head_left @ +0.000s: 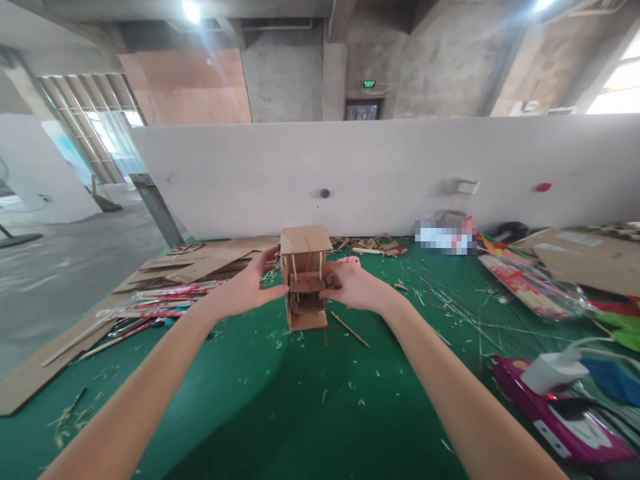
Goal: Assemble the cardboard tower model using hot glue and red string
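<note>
A small tiered cardboard structure (305, 240) with thin wooden posts stands upright on the green tabletop (300, 400). A red string hangs down its front from the top panel, and a cardboard shelf (307, 286) crosses its middle. My left hand (253, 283) is at its left side, thumb and fingers spread apart, with the thumb tip at the side edge. On the other side, my right hand (353, 283) has its fingers bent and closed at the right edge of the shelf. The structure's inner parts are partly shadowed.
A thin stick (350, 329) lies right of the structure. Cardboard sheets (200, 260) and plastic-wrapped packets (155, 300) are at left. A magenta power strip (565, 417) with plugs sits at front right. Wood scraps (375, 245) lie near the white partition (300, 167).
</note>
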Available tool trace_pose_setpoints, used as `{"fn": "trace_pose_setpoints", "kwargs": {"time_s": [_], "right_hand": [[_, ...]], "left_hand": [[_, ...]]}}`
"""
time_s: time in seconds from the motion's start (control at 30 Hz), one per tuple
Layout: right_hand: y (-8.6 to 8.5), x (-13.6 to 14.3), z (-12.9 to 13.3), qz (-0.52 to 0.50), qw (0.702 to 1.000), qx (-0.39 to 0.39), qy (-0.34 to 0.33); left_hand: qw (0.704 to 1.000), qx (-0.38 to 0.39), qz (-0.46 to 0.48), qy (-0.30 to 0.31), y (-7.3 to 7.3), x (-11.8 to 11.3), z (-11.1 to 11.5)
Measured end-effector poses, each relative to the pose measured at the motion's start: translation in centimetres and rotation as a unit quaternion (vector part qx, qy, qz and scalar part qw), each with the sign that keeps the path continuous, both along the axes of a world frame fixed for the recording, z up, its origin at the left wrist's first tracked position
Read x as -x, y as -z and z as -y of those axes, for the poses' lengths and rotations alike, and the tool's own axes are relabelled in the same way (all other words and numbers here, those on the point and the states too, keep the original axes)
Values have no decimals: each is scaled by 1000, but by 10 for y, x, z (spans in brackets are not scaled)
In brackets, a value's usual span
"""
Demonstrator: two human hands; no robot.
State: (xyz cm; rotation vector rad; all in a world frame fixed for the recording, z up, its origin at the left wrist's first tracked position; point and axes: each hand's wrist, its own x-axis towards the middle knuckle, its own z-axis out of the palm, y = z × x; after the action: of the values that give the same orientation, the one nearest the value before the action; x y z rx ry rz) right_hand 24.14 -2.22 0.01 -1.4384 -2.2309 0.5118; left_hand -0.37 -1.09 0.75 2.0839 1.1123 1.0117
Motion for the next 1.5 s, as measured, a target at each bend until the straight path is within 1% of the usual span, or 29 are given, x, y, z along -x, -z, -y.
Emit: {"fn": "trace_pose_setpoints", "kwargs": {"time_s": [0.03,0.07,0.1,0.2,0.3,0.43,0.5,0.57,0.63,0.77,0.97,1.13,1.37,1.5], "right_hand": [[1,0,0,-13,1000,13,-1],[2,1,0,-27,999,27,-5],[3,1,-1,-41,998,40,-8],[6,4,-2,-60,997,47,-17],[10,6,-4,-65,997,36,-16],[12,8,-4,-88,995,35,-21],[13,8,-4,-94,995,29,-26],[13,8,-4,-101,994,21,-29],[14,7,-4,-108,993,19,-34],[15,6,-4,-124,991,35,-39],[12,5,-2,-131,988,70,-45],[10,2,-2,-142,984,97,-49],[11,3,-3,-128,989,71,-36],[10,4,-2,-133,988,73,-36]], "left_hand": [[999,32,18,37,2,-4,-4],[997,49,32,58,4,-8,-6],[996,51,45,61,7,-14,-7],[997,-6,73,-9,14,-34,-8],[992,-61,65,-86,17,-47,-9],[984,-93,22,-148,21,-51,-12],[979,-96,34,-175,23,-50,-14],[975,-97,54,-190,25,-49,-17],[975,-95,64,-192,25,-49,-18],[978,-78,88,-175,22,-50,-17],[967,-64,131,-209,24,-50,-16],[970,-79,85,-212,27,-49,-20],[969,-62,108,-215,26,-50,-20],[970,-91,66,-217,27,-51,-19]]}}
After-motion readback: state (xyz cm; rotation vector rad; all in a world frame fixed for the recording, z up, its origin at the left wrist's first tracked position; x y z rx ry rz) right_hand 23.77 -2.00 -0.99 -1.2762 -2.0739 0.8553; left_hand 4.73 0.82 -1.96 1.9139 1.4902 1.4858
